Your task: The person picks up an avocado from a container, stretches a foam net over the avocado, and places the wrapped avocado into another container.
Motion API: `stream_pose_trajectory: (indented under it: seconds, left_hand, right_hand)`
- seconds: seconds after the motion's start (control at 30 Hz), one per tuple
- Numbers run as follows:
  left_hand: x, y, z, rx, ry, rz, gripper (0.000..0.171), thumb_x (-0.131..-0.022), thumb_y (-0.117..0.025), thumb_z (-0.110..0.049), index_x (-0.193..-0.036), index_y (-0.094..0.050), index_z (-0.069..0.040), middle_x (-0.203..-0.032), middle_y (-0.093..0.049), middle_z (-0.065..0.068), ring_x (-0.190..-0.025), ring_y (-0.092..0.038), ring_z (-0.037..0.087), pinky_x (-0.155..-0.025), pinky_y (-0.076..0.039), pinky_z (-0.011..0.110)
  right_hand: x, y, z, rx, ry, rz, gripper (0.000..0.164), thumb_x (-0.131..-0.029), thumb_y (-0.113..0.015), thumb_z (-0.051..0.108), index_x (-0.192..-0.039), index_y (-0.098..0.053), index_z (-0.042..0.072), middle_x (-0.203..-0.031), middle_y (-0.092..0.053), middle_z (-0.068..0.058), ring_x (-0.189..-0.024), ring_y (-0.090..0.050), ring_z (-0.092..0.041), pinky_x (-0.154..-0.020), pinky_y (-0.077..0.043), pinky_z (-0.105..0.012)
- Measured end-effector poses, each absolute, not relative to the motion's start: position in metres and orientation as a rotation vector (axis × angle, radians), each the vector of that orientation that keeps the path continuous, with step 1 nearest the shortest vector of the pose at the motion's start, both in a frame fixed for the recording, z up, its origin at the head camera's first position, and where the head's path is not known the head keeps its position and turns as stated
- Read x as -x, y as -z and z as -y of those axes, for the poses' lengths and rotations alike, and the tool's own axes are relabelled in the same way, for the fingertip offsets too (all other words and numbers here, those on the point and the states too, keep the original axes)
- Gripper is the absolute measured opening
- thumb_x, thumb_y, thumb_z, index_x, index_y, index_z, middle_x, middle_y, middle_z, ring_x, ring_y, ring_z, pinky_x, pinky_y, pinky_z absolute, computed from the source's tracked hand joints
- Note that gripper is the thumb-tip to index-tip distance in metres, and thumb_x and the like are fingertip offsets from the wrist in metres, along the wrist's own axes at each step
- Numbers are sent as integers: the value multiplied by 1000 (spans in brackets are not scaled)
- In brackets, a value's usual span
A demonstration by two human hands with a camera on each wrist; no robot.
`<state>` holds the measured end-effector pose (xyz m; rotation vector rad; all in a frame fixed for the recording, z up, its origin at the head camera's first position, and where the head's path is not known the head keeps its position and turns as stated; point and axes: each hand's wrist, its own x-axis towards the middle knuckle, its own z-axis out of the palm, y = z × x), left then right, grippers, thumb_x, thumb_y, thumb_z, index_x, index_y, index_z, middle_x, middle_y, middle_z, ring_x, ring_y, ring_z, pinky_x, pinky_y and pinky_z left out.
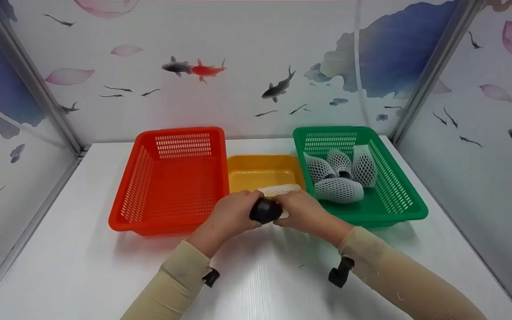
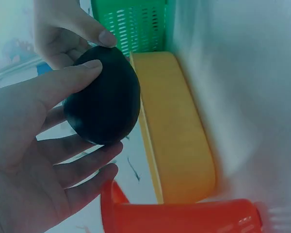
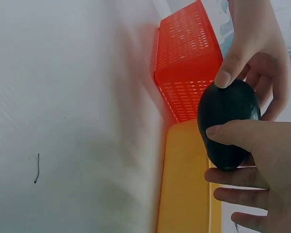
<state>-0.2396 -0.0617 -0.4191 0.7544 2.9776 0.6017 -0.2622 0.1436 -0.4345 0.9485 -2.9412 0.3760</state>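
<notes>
Both hands hold a dark, smooth, egg-shaped fruit (image 1: 265,210) over the front edge of the yellow tray. My left hand (image 1: 234,212) has its thumb on the near face of the fruit (image 2: 104,97) and fingers behind it. From the other side, my right hand (image 1: 306,210) grips it, with the thumb lying across the fruit (image 3: 228,109) in the right wrist view and the other fingers spread beyond. White foam netting (image 1: 280,190) shows just behind the hands, overlapping the yellow tray (image 1: 262,161); its lower part is hidden by the right hand.
At the left stands a red basket (image 1: 167,222) with slotted walls. A green basket (image 1: 405,200) at the right holds several items in white foam nets (image 1: 338,190), some with dark parts showing. Printed walls (image 1: 238,106) enclose the white table (image 1: 256,284) behind and at both sides.
</notes>
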Motion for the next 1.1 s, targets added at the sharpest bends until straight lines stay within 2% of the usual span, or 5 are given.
stream_pose_trajectory:
  seconds: [0.17, 0.43, 0.6, 0.93, 1.1]
  left_hand:
    - [239, 433, 52, -825, -359, -3062, 52, -77, -83, -32, -117, -55, -14, -100, -61, 6, -90, -57, 24, -87, -51, 39]
    - [235, 450, 39, -756, -162, -3069, 52, -83, -78, -24, -124, -47, -17, -110, -55, 6, -99, -54, 25, -94, -48, 42]
    - [234, 456, 36, -738, 27, -3068, 51, -87, -75, -23, -128, -45, -16, -109, -54, 7, -95, -54, 23, -89, -51, 40]
    - [241, 468, 38, -712, -42, -3036, 54, -91, -70, -19, -137, -43, -14, -121, -54, 9, -104, -54, 24, -96, -48, 42]
    - [241, 469, 39, -717, -53, -3037, 53, -93, -67, -19, -140, -43, -14, -125, -54, 10, -108, -55, 25, -97, -47, 43]
  right_hand:
    - [259, 449, -142, -964, -321, 2878, 50, -73, -87, 27, -115, -63, 11, -104, -69, -4, -93, -61, -25, -92, -49, -42]
    - [263, 468, -140, -929, -249, 2898, 54, -75, -86, 25, -118, -58, 9, -111, -66, -10, -99, -61, -27, -95, -48, -44]
    - [265, 475, -139, -946, -218, 2906, 44, -81, -81, 25, -113, -58, 6, -100, -67, -14, -90, -64, -32, -85, -52, -47]
    - [269, 483, -134, -879, -151, 2974, 32, -81, -79, 23, -98, -60, 5, -82, -65, -12, -78, -63, -32, -73, -52, -48]
    - [270, 483, -132, -861, -119, 3003, 31, -82, -78, 23, -100, -60, 5, -84, -66, -12, -80, -64, -32, -76, -52, -47]
